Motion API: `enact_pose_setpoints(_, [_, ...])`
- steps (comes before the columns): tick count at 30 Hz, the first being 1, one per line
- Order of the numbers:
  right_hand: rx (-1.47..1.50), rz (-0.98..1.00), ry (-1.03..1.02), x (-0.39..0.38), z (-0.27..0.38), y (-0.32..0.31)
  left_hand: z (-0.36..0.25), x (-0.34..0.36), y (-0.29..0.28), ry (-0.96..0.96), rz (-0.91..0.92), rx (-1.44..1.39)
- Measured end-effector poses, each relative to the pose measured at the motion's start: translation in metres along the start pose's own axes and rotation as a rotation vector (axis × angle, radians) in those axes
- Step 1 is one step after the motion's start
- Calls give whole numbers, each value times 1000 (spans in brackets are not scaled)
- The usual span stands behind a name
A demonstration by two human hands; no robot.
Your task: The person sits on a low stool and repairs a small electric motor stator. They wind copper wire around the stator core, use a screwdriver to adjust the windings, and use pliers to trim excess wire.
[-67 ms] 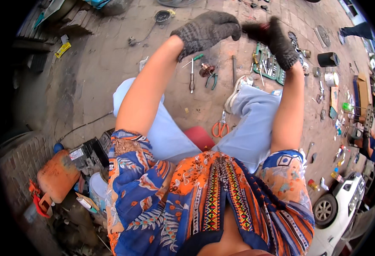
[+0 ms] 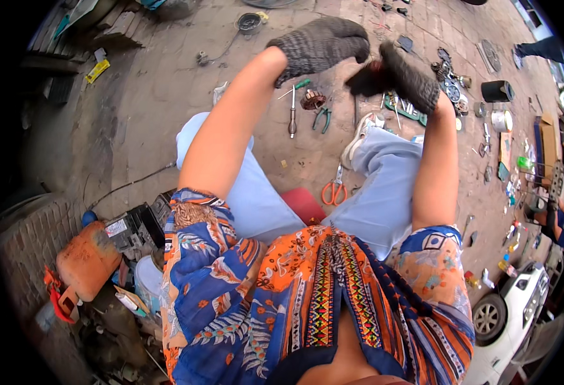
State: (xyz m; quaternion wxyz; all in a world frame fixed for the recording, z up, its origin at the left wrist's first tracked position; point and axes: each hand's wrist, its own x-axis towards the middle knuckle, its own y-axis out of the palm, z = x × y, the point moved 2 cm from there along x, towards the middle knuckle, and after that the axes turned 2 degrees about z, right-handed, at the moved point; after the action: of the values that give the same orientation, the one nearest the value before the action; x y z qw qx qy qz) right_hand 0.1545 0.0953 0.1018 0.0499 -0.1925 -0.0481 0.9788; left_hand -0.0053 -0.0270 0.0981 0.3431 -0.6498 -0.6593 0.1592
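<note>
Both my hands wear dark grey knitted gloves and are raised over the paved ground. My left hand [image 2: 323, 46] has its fingers pressed together and curled down at the tips; anything inside the curl is hidden. My right hand [image 2: 407, 77] is bent toward the left, closed around a dark, blurred shape with a reddish patch, which I cannot make out. Below them lie a screwdriver [image 2: 292, 114], a copper-coloured round motor part [image 2: 312, 99], green-handled pliers [image 2: 321, 120] and orange-handled scissors [image 2: 334, 192]. A green tool case [image 2: 414, 114] is partly covered by my right hand.
Metal parts [image 2: 450, 86], a black cylinder [image 2: 496, 90] and a white tub [image 2: 502, 120] lie to the right. A cable with a round black piece [image 2: 248, 24] lies beyond my left hand. At lower left are a black battery [image 2: 131, 228] and an orange seat [image 2: 88, 262].
My right hand has come down and turned, with the dark shape swinging lower left, covering more of the tool case. My left hand has shifted slightly right.
</note>
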Motion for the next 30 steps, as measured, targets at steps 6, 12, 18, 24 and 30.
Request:
enact_pose_setpoints(6, [343, 375, -330, -5, 19, 22, 33, -1, 38, 12, -145, -343])
enact_pose_setpoints(12, [1009, 224, -817, -12, 48, 8, 99, -16, 78, -377, 229, -680])
enact_pose_setpoints(18, [807, -237, -829, -22, 42, -7, 87, -26, 68, -403, -142, -911])
enact_pose_setpoints(24, [811, -175, -924, -30, 47, -18, 73, -15, 57, -373, -191, -496])
enact_pose_setpoints(30, [948, 132, -1095, -49, 52, -33, 36, 1, 22, -223, -178, -395])
